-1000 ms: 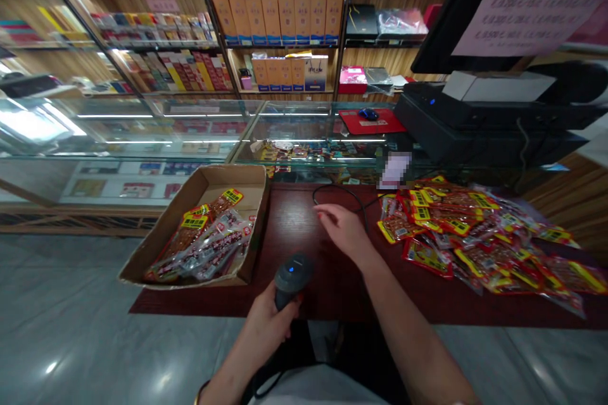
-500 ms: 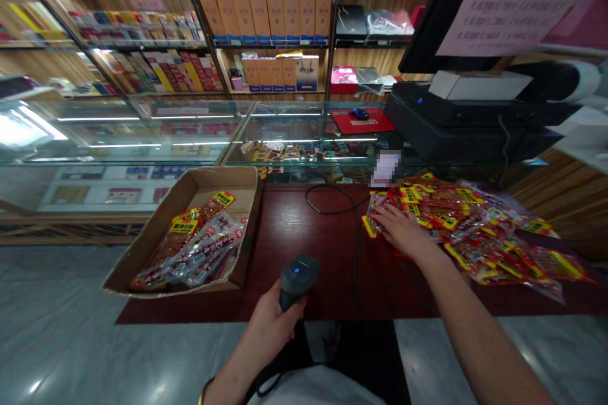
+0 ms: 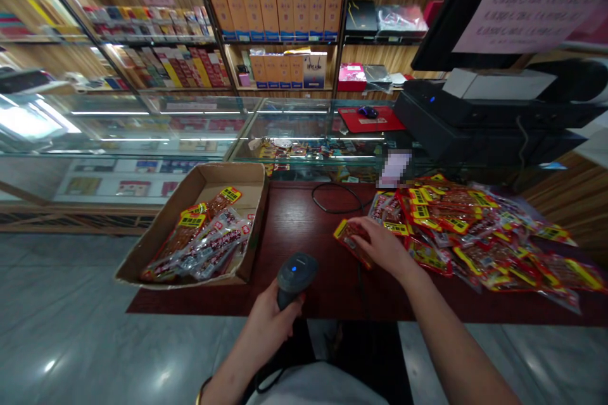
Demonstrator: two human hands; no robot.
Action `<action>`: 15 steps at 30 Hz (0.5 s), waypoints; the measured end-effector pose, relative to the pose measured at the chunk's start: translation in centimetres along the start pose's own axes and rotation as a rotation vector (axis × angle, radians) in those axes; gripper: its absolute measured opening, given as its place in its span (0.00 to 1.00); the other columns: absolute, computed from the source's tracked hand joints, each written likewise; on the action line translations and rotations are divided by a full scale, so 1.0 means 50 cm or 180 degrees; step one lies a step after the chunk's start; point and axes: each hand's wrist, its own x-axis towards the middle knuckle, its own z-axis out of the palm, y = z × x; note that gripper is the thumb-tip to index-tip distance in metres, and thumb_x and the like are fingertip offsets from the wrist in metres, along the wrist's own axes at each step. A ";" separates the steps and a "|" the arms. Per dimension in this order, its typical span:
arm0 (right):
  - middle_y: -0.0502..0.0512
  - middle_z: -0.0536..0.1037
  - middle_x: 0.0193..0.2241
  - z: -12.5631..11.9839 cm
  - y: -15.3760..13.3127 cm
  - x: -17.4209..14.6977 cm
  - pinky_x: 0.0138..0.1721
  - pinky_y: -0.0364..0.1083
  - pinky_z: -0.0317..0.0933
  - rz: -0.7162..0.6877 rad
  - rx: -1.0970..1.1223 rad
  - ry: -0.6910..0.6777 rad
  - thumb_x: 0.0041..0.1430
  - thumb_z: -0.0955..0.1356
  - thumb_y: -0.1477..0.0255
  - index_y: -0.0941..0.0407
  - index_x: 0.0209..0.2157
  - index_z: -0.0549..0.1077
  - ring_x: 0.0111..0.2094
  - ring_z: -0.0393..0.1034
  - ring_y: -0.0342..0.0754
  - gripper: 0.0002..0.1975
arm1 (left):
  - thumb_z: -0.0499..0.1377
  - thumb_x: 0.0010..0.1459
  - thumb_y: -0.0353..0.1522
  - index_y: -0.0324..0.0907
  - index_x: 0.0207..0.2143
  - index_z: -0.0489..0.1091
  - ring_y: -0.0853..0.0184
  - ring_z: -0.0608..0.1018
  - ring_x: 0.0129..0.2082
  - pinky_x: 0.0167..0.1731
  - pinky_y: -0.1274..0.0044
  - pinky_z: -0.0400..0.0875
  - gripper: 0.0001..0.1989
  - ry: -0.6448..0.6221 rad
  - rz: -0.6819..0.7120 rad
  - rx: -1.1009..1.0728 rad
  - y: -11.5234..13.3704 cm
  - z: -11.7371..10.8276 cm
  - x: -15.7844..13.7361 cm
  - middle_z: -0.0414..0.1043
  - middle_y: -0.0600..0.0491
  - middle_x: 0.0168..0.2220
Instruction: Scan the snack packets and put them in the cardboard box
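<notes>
Holding the scanner (image 3: 295,273), your left hand (image 3: 270,323) wraps its fingers fully round the handle, a closed grip just off the counter's (image 3: 304,228) near edge; the scanner's dark head, with a small blue light on top, tilts out over the wood. A black cable (image 3: 337,199) loops across the counter's far middle.

Your right hand (image 3: 382,245) lies palm down at the counter's middle, fingers spread and slightly curled over one red and yellow packet (image 3: 349,239). The fingertips press on the packet's right part; its left end pokes out past them, flat on the wood. You have it under your fingers rather than pinched, and whether the thumb is beneath it you cannot tell from this view. That packet sits just left of the pile (image 3: 475,228) of like packets, which covers the counter's right half out to the right edge.

At the counter's left end sits an open carton (image 3: 199,180), its left part overhanging the edge. Inside it packets lie stacked lengthwise, clear ones with red marks in front and yellow-labelled ones behind. The carton stands well apart from your right hand, with bare wood between.

Beyond the far edge runs a glass case (image 3: 190,126), and at the far right a black till (image 3: 475,120) with a monitor above it.
</notes>
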 end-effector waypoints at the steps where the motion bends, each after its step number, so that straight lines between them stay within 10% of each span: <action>1: 0.57 0.80 0.51 0.017 -0.017 -0.005 0.56 0.52 0.69 0.0054 0.0220 -0.0048 0.66 0.66 0.73 0.51 0.56 0.72 0.52 0.77 0.51 0.18 | 0.63 0.54 0.39 0.41 0.38 0.68 0.72 0.70 0.14 0.14 0.82 0.62 0.13 -0.0016 -0.0003 0.0003 0.002 0.000 -0.001 0.72 0.59 0.22; 15: 0.51 0.83 0.54 0.076 -0.050 -0.018 0.59 0.54 0.70 0.0680 0.0673 0.0068 0.65 0.66 0.74 0.48 0.58 0.77 0.54 0.79 0.52 0.22 | 0.59 0.57 0.34 0.41 0.41 0.69 0.72 0.69 0.16 0.17 0.81 0.62 0.10 -0.0398 0.0034 0.0319 0.007 0.006 -0.017 0.70 0.60 0.23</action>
